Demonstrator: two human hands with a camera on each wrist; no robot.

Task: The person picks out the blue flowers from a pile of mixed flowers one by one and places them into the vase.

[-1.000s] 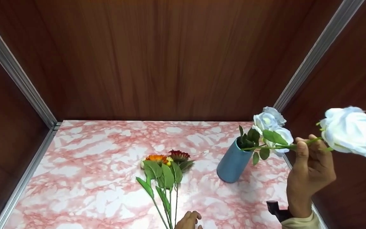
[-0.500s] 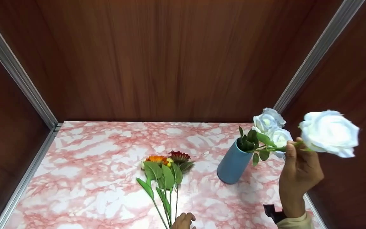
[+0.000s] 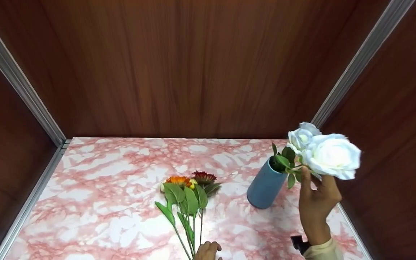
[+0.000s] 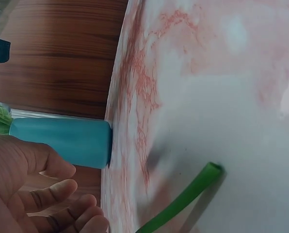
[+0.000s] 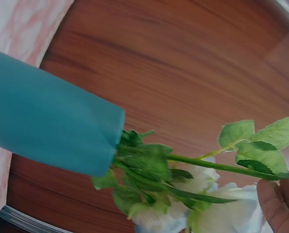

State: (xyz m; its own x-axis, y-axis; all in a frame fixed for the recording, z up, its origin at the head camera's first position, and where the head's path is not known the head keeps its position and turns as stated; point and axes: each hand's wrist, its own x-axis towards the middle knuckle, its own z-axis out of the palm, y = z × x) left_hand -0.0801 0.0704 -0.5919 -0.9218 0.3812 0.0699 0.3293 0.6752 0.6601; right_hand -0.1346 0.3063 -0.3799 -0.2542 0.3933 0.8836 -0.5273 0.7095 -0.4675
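In the head view, my right hand [image 3: 318,204] pinches the stem of a white artificial rose [image 3: 334,157]. The right wrist view shows the stem [image 5: 222,167] running down into the mouth of the blue vase [image 5: 52,114]. Other white roses [image 3: 302,137] with green leaves stand in that vase. At the bottom edge, my left hand [image 3: 208,250] is beside the stems of several flowers lying on the table. Its fingers are loosely curled with nothing between them in the left wrist view, where one green stem end [image 4: 212,170] is nearby.
The lying bunch has an orange flower [image 3: 178,180], a dark red flower [image 3: 204,177] and green leaves. Red-and-white marbled covering lies over the table [image 3: 96,202]. Brown wood-grain panels [image 3: 179,72] with metal corner rails [image 3: 363,61] enclose the back and sides.
My right hand has moved left and down with the white rose, bringing the bloom close to the vase's other roses. The left hand has shifted slightly left. Vase and lying flowers stay put.
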